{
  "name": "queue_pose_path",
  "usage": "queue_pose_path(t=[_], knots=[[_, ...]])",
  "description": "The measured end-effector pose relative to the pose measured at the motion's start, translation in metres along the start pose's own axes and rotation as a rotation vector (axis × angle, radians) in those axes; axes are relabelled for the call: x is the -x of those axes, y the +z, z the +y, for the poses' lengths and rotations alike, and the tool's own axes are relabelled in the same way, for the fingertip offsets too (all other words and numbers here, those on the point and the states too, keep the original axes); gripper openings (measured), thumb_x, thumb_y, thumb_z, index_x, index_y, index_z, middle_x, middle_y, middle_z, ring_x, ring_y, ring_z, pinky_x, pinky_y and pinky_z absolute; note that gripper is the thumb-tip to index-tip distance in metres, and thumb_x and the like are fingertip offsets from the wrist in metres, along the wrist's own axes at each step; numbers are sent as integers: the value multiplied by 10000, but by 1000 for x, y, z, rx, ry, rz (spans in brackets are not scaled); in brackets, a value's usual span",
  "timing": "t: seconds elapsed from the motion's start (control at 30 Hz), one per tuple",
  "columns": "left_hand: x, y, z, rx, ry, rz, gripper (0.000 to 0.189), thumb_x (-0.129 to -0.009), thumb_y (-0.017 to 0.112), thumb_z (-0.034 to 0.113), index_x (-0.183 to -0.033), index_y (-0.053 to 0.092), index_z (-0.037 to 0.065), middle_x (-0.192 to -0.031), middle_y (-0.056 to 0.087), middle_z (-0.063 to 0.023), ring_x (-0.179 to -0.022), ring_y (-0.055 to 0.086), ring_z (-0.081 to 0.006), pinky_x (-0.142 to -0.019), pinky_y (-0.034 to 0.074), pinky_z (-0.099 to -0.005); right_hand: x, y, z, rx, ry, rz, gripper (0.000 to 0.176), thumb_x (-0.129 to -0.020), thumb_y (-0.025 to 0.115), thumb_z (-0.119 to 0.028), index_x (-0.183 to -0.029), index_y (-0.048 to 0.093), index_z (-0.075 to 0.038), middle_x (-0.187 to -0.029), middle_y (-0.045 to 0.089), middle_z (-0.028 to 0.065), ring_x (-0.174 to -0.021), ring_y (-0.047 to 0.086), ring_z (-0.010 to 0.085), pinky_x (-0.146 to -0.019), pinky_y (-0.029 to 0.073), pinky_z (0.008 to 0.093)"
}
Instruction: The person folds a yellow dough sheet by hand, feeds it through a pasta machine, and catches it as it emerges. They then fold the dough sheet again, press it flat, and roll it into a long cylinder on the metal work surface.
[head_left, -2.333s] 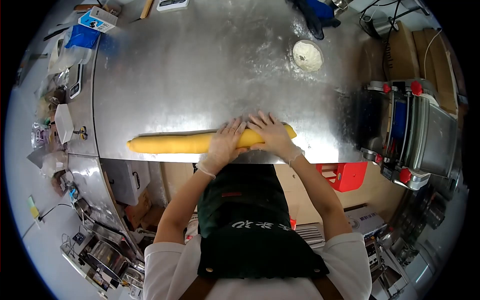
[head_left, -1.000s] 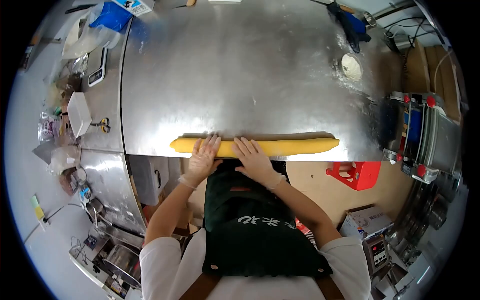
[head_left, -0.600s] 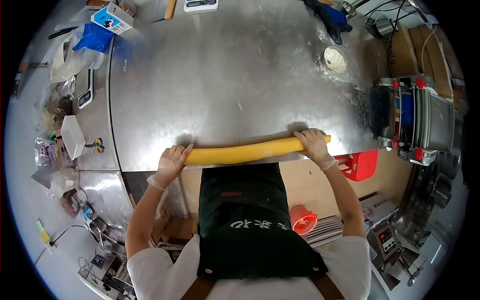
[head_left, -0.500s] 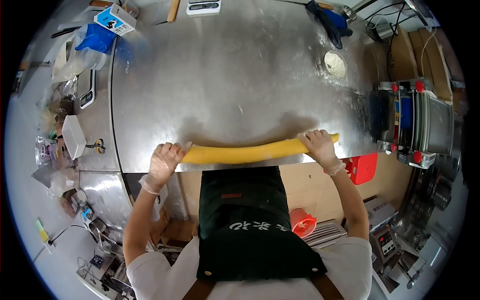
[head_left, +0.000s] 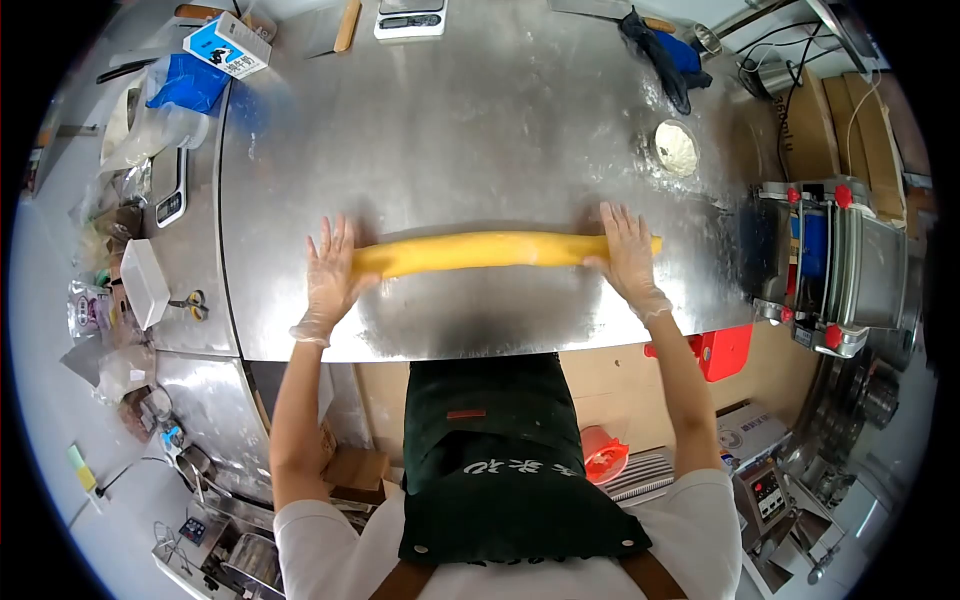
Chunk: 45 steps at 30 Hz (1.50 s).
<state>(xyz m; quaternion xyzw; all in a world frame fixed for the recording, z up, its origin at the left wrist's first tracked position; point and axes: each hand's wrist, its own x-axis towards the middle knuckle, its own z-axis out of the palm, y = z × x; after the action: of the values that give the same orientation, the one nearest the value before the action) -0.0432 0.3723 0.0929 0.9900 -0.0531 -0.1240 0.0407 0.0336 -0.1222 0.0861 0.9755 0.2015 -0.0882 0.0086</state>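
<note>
A long, smooth roll of yellow dough [head_left: 480, 252] lies crosswise on the steel table, bowed slightly away from me in the middle. My left hand [head_left: 332, 270], in a clear thin glove, rests over its left end with fingers stretched forward and thumb toward the dough. Near the other end, my right hand [head_left: 626, 255], gloved the same way, lies flat across the roll with fingers extended. A short tip of dough sticks out to the right of that hand. The dough's left end is hidden under my left hand.
A bowl of white flour [head_left: 676, 148] stands at the right back. Beside the table's right edge is a roller machine [head_left: 835, 262] with red knobs. Scissors [head_left: 192, 304], a white tray [head_left: 146, 283] and a milk carton [head_left: 227, 45] are on the left; a scale [head_left: 410, 18] sits at the back.
The dough roll has moved away from the table's front edge, farther onto the table. Both hands went forward with it, and their curled fingers have straightened out.
</note>
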Motion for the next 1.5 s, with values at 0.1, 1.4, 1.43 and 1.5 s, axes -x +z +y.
queue_pose_path(t=[0.1,1.4,1.43,1.5], knots=[[-40,21,42,26,-176,203,831,-1010,488,536,-1582,273,-27,-1681,225,-192,-1564,144,-408,-1231,139,-620,-31,15,-39,-38,170,202,800,-971,558,-557,-1573,342,-77,-1570,442,164,-1480,339,387,-1218,205,587],[44,55,90,50,-273,308,612,-971,523,524,-1513,515,240,-1632,361,-163,-1486,317,-456,-1191,154,-686,56,44,-54,-61,363,377,523,-981,526,-395,-1453,574,-175,-1518,512,149,-1438,373,463,-1156,201,676],[42,58,85,40,-252,310,611,-975,513,538,-1513,516,246,-1632,362,-161,-1486,320,-452,-1194,152,-682,50,45,-49,-75,335,363,525,-984,523,-398,-1453,572,-167,-1512,518,152,-1434,378,461,-1155,208,671],[25,52,75,59,-201,314,625,-994,471,574,-1528,493,250,-1647,336,-151,-1490,316,-441,-1196,161,-669,25,34,-37,-98,282,324,530,-991,519,-405,-1453,568,-151,-1500,530,157,-1427,388,456,-1154,220,661]])
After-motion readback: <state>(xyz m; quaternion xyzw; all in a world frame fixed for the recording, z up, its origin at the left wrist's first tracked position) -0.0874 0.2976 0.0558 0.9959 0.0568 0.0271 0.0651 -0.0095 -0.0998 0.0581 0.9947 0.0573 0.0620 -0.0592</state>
